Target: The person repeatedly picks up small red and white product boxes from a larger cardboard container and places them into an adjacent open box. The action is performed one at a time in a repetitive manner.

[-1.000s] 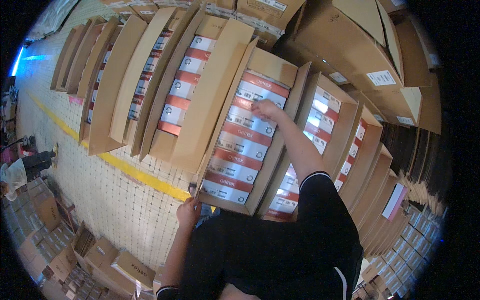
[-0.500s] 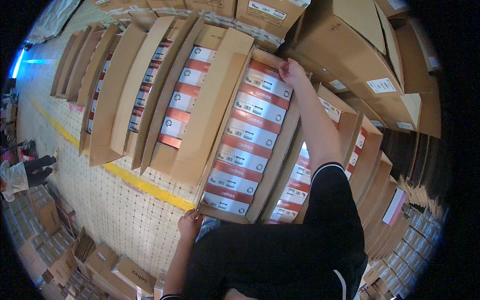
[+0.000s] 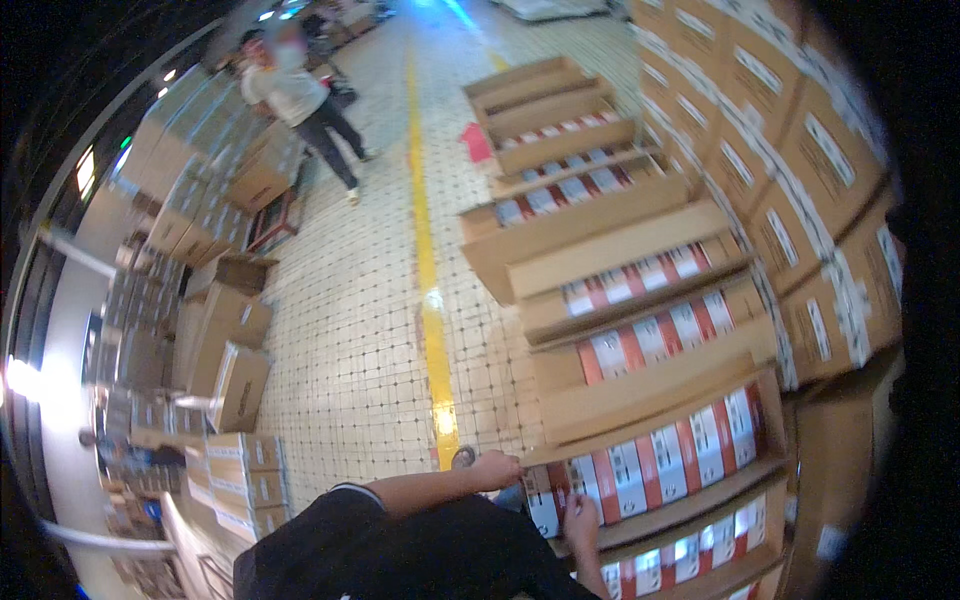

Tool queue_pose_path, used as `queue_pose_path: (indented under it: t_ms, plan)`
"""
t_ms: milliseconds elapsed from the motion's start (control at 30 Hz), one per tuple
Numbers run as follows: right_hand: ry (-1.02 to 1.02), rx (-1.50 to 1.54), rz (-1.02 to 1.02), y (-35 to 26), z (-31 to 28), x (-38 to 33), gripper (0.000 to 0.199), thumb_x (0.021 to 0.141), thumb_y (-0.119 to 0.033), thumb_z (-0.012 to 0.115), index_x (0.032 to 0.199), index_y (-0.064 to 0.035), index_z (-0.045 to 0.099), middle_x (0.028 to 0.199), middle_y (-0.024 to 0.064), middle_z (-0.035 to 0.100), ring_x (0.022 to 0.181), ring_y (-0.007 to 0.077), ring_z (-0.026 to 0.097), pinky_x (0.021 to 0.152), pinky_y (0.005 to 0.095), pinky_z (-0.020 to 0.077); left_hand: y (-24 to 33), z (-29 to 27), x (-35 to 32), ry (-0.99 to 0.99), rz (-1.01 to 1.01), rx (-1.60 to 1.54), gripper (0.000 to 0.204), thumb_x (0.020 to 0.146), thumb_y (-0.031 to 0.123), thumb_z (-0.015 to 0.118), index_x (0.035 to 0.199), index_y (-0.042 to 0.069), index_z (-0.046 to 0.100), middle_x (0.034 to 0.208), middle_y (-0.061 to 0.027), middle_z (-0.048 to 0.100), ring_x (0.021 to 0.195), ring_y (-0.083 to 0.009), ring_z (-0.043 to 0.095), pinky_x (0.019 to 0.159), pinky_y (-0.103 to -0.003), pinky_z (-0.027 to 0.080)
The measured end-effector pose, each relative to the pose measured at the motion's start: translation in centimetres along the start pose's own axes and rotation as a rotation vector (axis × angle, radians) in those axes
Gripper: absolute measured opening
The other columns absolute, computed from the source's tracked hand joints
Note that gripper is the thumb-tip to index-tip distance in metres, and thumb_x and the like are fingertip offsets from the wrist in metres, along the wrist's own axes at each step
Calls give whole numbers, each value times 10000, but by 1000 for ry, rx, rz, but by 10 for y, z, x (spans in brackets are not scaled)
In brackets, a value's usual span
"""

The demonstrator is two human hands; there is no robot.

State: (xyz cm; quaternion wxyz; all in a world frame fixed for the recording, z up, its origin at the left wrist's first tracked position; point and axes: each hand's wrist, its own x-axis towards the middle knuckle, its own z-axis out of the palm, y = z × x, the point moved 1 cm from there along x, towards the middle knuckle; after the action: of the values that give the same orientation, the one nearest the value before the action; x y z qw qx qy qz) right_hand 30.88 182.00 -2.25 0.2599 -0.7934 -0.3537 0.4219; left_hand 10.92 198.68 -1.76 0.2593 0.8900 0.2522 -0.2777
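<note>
both hands (image 3: 495,470) (image 3: 581,520) now closer together

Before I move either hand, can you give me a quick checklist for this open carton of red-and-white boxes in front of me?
1. Carton open on top: ok, the boxes show in a row.
2. Left hand at the carton: ok, its fingers are at the left end.
3. Right hand clear of the row: not ok, it is over the left end.
4. Right hand empty: cannot tell, too small and blurred.
5. Every box in view: not ok, the right hand hides part of the row.
6. Other person out of reach: ok, beyond the yellow line.
</note>
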Motion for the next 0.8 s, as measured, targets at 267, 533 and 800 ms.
queue_pose_path:
  t_ms: [267,533,800]
  plan:
    - [83,-313,-266,23,42,-54,190,824,-290,642,869,-106,661,825,127,625,842,343,592,739,477,452,-4,-11,5,70,99,-33,180,758,217,600,842,78,678,831,-133,665,771,-337,668,647,-463,544]
    - [184,-558,-118,-23,37,-99,281,864,-308,542,1007,-107,676,1128,146,605,1110,374,509,951,511,375,-16,-16,6,43,280,-58,218,738,211,627,851,32,682,825,-180,670,812,-368,665,670,-474,546]
    - [181,-695,130,1,71,-119,352,839,-357,559,1123,-169,648,1296,115,537,1298,341,387,1037,625,245,-16,-30,8,-2,364,33,203,741,184,650,857,22,688,826,-188,682,811,-353,681,653,-460,556]
